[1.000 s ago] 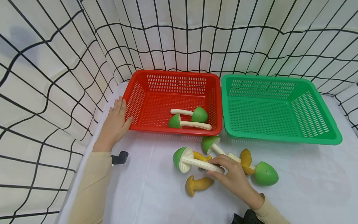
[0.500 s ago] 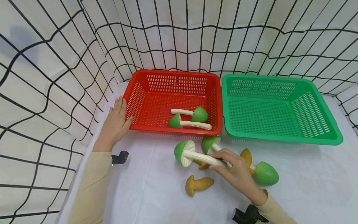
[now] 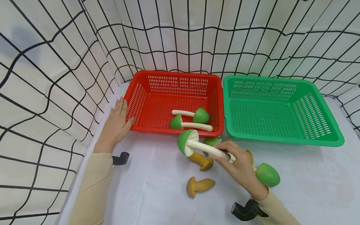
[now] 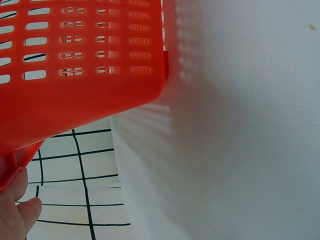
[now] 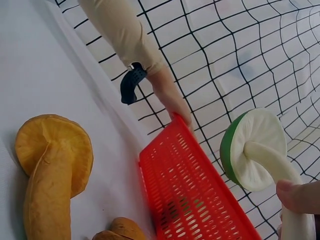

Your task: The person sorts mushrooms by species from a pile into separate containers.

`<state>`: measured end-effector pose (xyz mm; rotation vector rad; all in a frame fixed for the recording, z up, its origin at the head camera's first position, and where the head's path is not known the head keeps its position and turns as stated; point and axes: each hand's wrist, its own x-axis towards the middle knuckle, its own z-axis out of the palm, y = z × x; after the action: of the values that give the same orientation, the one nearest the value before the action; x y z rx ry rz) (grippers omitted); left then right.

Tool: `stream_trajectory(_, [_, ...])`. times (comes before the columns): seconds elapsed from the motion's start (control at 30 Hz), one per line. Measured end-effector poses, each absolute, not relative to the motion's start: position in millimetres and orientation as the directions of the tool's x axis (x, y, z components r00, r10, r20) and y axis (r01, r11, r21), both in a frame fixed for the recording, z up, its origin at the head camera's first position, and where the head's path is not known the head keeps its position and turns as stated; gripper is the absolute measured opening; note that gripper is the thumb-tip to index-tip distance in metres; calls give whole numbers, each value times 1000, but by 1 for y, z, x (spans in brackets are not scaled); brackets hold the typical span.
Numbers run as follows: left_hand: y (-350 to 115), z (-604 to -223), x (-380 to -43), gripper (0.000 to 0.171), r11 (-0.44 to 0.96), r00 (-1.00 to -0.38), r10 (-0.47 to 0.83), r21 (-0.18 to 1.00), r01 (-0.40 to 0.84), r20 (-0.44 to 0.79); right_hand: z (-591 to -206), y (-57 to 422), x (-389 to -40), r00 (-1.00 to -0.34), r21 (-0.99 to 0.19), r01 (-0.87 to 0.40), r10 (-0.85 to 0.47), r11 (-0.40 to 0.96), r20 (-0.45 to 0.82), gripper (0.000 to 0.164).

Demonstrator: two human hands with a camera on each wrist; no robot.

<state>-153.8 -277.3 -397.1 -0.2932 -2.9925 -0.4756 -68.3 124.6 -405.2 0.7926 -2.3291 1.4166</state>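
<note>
Widest of all, a black wire grid round the far and left sides. Inside it, the white tabletop. Next in size, the green basket, on the right, and just beside it the red basket, both in the same spots as a second ago.

At the left end of the red basket, the left hand, also unmoved: fingers straight against the outside, thumb at the rim, apparently steadying. To the right, the right hand, with thumb and fingers pinched on the stem end of the held mushroom.

Just changed: from low over the tabletop to raised toward the red basket, cap now overlapping its front rim in the head view. Whether directly above that rim, impossible to tell. In judgement: pick-up done, carry under way, not yet inside either basket.

Unchanged inside the red basket: an upper mushroom and a lower mushroom, both green-capped. Smallest, more exposed after the lift: a yellow mushroom; nearer, on the tabletop, a second yellow one.
</note>
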Motion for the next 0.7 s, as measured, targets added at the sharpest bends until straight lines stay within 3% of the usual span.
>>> stream_trajectory(0.27, [-278,-399,-155,67,934,-977,170,297,201,126,-400,121,-76,-810,-705,-584,-239,403,535,37])
stream_trajectory(0.7, [-279,-400,-155,67,932,-976,175,299,206,129,-394,111,-89,-837,-791,-545,-232,278,495,33])
